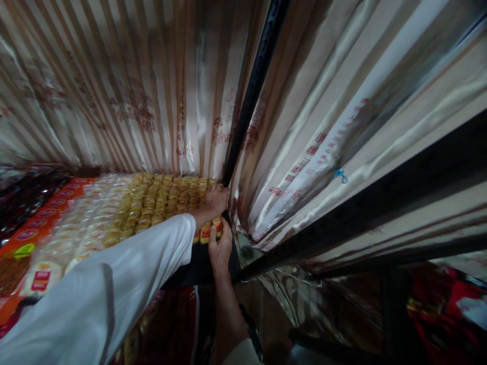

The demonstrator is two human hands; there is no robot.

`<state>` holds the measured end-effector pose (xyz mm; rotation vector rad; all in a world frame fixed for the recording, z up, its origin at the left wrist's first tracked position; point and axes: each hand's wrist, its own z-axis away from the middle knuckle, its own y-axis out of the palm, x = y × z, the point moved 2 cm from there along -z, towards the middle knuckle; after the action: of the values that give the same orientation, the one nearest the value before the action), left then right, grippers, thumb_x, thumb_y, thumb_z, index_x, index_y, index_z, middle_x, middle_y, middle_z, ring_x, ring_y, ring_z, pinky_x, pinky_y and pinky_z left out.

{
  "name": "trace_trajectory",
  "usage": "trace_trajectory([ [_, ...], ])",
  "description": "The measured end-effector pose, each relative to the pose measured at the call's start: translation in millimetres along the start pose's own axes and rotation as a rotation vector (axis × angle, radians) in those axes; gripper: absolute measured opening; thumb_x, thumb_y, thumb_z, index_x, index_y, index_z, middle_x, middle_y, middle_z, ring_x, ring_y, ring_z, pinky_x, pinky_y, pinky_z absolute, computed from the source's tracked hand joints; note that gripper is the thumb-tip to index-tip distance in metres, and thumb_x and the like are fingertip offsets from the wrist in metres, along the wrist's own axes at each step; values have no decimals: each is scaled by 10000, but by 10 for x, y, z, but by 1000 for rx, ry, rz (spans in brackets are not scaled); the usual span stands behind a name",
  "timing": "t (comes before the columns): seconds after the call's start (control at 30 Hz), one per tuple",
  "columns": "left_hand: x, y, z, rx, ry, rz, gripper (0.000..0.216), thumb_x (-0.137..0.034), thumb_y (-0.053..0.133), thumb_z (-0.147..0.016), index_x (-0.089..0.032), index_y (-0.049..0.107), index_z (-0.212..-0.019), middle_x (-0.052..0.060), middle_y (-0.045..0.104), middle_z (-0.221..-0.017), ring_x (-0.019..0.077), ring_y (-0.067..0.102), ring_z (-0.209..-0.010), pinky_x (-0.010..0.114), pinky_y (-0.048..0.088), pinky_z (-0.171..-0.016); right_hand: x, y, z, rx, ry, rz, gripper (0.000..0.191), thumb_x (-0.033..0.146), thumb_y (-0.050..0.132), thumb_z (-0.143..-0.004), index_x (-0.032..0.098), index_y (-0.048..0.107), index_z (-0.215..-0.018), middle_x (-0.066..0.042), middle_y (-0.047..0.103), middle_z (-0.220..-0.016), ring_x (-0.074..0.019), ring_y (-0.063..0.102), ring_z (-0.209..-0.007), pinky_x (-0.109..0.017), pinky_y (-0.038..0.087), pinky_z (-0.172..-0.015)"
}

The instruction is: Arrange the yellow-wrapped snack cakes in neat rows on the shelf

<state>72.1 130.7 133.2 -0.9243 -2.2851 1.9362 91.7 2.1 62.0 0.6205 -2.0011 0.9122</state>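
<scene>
Rows of small yellow wrapped snack packets (152,203) lie close together on a dark shelf (194,266). My left hand (216,197), its arm in a white sleeve, rests over the far right end of these rows with its fingers laid on the packets; the fingertips are partly hidden. Nearer to me, my right hand (220,248) has its thumb and fingers on either side of a yellow-and-red snack packet (217,223) at the shelf's right corner. Another packet with a red label (205,234) sits just left of its thumb.
White wrapped packets (87,215) and an orange display box (41,218) stand to the left. Pleated printed curtains (152,101) hang behind and to the right. A black post (251,86) and a slanting black bar (342,218) border the corner. Red packages (449,309) show at lower right.
</scene>
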Motion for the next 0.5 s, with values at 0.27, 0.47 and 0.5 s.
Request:
trace_trajectory([
  [0.27, -13, -17, -19, 13, -23, -7, 255, -74, 440, -837, -109, 620, -1014, 183, 526, -1095, 290, 404, -1084, 363, 366, -799, 23, -6, -1, 7, 21, -28, 453, 389, 395, -873, 125, 505, -1225, -160, 550, -1232, -259, 477, -1158, -435, 353, -1005],
  [0.47, 18, -46, -9, 10, 10, -13, 271, -90, 509, -789, -87, 598, -1045, 192, 516, -1108, 293, 385, -1101, 363, 365, -834, 11, 4, -19, -25, 11, -19, 453, 387, 391, -873, 108, 520, -1205, -171, 557, -1215, -258, 481, -1148, -426, 363, -999],
  [0.5, 20, -57, 1, 4, 12, -14, 273, -100, 513, -789, -90, 596, -1049, 186, 516, -1104, 293, 387, -1099, 363, 369, -839, 10, 6, -23, -32, 5, -16, 446, 384, 393, -873, 112, 522, -1202, -169, 559, -1212, -256, 483, -1147, -424, 365, -997],
])
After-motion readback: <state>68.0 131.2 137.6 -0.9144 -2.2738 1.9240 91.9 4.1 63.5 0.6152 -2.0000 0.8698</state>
